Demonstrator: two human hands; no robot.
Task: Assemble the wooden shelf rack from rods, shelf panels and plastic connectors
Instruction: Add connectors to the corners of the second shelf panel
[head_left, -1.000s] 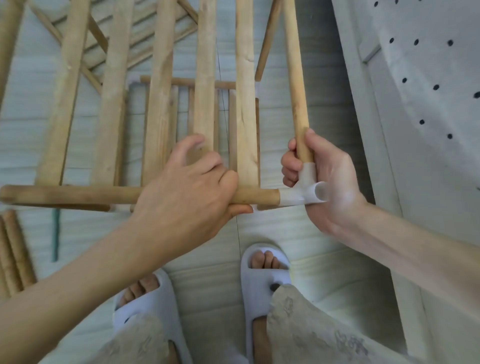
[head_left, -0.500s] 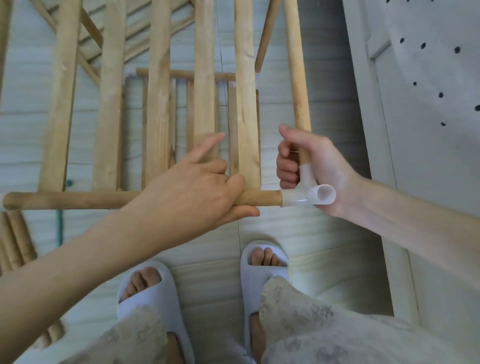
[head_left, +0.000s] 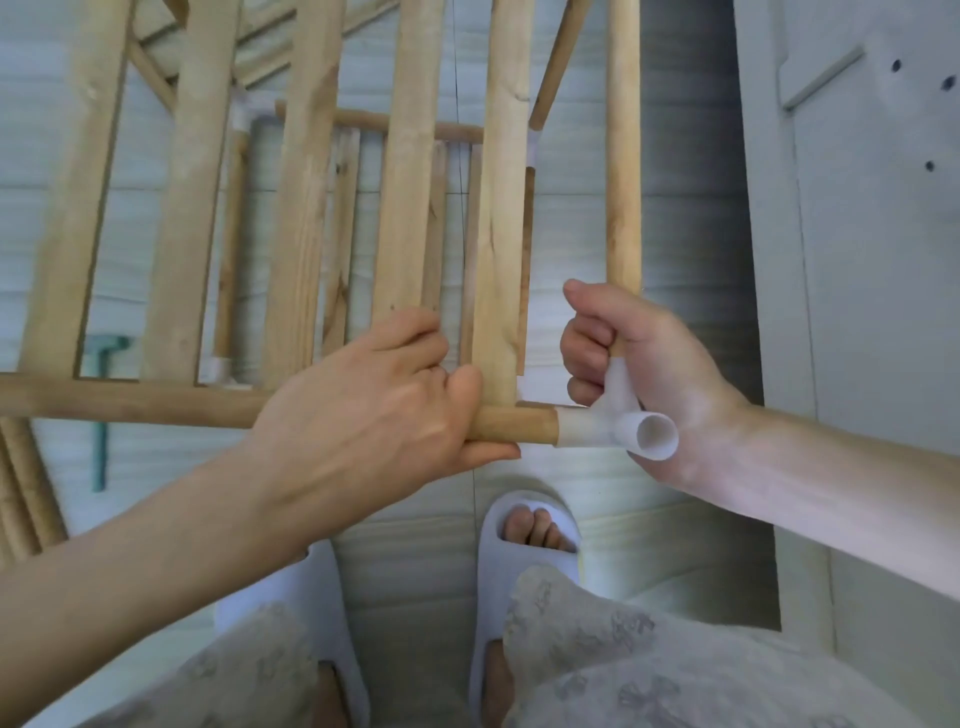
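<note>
A horizontal wooden rod (head_left: 130, 400) runs across the middle and ends in a white plastic corner connector (head_left: 618, 423), whose open socket faces me. My left hand (head_left: 379, 410) is wrapped around this rod beside the slats of the shelf panel (head_left: 405, 182) that rests on it. My right hand (head_left: 639, 364) grips the upright rod (head_left: 622, 156) right where it enters the connector. Below, a lower shelf level (head_left: 384, 122) with white connectors shows through the slats.
Spare rods (head_left: 21, 499) lie on the floor at the left, next to a green tool (head_left: 101, 410). A white wall and panel (head_left: 857, 312) stand close on the right. My feet in white slippers (head_left: 524, 535) are just under the rack's corner.
My left index finger, lifted half a second ago, has curled down onto the slat and rod. My right hand has closed tighter around the upright rod at the connector.
</note>
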